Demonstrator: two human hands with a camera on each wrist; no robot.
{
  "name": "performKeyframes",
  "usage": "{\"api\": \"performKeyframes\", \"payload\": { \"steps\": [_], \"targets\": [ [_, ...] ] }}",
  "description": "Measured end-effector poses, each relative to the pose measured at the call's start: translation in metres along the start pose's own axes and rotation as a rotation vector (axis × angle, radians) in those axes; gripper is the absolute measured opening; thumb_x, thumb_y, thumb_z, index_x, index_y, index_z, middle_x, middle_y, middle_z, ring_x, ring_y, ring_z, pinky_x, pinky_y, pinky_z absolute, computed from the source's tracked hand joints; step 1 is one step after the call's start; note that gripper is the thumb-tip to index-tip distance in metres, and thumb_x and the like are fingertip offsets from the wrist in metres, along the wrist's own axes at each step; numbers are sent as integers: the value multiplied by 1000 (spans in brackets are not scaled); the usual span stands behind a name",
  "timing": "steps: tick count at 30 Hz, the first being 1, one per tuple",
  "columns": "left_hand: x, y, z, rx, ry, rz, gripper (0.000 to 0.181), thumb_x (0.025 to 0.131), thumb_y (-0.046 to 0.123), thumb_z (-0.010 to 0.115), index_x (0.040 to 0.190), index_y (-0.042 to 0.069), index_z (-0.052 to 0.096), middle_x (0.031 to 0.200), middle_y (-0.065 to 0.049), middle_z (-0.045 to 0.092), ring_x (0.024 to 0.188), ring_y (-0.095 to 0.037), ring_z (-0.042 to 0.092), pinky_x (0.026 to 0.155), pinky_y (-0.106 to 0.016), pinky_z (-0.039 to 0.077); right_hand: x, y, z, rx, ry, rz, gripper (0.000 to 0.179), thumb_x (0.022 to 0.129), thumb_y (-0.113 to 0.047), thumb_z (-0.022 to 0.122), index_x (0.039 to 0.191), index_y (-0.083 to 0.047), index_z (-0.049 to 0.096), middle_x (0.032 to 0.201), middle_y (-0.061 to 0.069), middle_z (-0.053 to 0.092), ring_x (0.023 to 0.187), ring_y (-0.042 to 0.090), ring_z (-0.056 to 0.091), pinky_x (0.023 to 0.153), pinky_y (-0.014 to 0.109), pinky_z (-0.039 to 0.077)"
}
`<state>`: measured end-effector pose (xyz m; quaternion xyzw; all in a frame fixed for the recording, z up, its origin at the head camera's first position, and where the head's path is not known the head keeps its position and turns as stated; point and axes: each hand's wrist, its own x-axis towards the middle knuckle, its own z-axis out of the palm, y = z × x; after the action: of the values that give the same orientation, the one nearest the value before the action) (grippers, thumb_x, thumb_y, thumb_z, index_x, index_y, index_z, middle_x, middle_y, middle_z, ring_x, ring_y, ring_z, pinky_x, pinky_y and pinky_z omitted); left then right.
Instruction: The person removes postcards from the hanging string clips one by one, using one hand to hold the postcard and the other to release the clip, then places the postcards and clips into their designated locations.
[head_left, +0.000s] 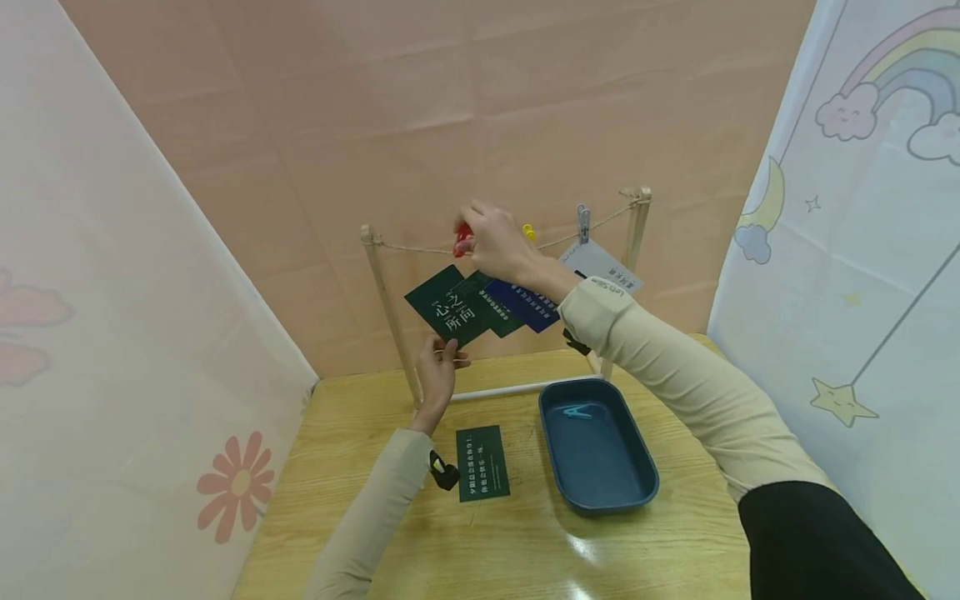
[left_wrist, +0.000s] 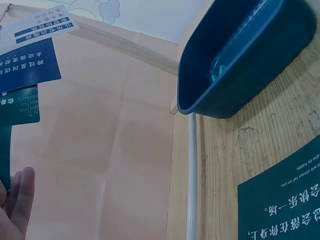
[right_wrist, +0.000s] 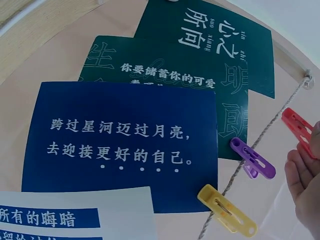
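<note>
The left post [head_left: 390, 308] of the wooden frame stands on the table [head_left: 337, 467], with the rope [head_left: 412, 248] tied near its top. The left hand [head_left: 440, 371] is positioned beside this post, below the rope. Its thumb and fingers pinch the lower corner of the tilted green card [head_left: 431, 296]; the fingers are close together, with only a small gap at the card.

The red clip [head_left: 461, 242] is at the rope, above this card. The right hand [head_left: 495, 242] grasps the clip between thumb and curled fingers. Whether the clip's jaws bite on the card cannot be told.

Below, the flat green card [head_left: 483, 463] lies on the table, near the left wrist. Next along the rope, the purple clip [right_wrist: 252, 157] secures the second green card [head_left: 501, 315], which the tilted card partly overlaps in the head view. The yellow clip [right_wrist: 227, 210] secures the blue card [right_wrist: 120, 145].

The blue tub [head_left: 600, 467] rests on the table and contains the light blue clip [head_left: 577, 412]. Above it, the grey clip [head_left: 583, 223] secures the white card [head_left: 600, 265], just beside the right post [head_left: 637, 225].
</note>
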<state>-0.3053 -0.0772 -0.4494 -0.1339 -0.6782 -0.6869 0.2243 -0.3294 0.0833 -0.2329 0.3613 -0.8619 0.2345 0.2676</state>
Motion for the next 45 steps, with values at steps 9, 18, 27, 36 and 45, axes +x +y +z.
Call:
{"api": "performKeyframes", "payload": {
  "steps": [9,18,27,36,45],
  "targets": [
    [0,-1,-1,24,12,24,12,102,2,51,105,-10,53,93,-28,59,72,-24,68,68,-44,62,-5,3,2,16,-3,-51,16,91,-1,70,106,2,63,102,13,60,95,25,58,83,33,54],
    [-3,-1,-2,21,7,20,13,102,2,52,106,-9,54,93,-27,58,71,-18,68,67,-39,62,-7,5,4,12,-6,-89,15,91,2,68,106,0,64,102,12,61,96,26,58,84,34,53],
    [-3,-2,-2,13,-1,16,11,101,-3,50,106,-13,51,95,-33,57,76,-38,68,69,-49,61,-9,9,5,29,11,-114,16,91,4,66,107,0,65,104,12,61,96,26,58,84,34,52],
    [-7,6,-4,38,-12,40,9,100,-7,49,106,-13,52,92,-29,57,74,-30,69,67,-41,62,-17,10,10,23,35,-165,19,90,9,62,107,1,65,103,12,60,88,25,57,77,32,52],
    [-8,-1,-5,33,-15,17,14,101,-6,49,110,-16,50,96,-33,56,78,-41,67,70,-52,60,-25,9,14,13,48,-205,22,88,10,65,109,1,65,104,12,61,92,24,61,80,30,56]
  ]
}}
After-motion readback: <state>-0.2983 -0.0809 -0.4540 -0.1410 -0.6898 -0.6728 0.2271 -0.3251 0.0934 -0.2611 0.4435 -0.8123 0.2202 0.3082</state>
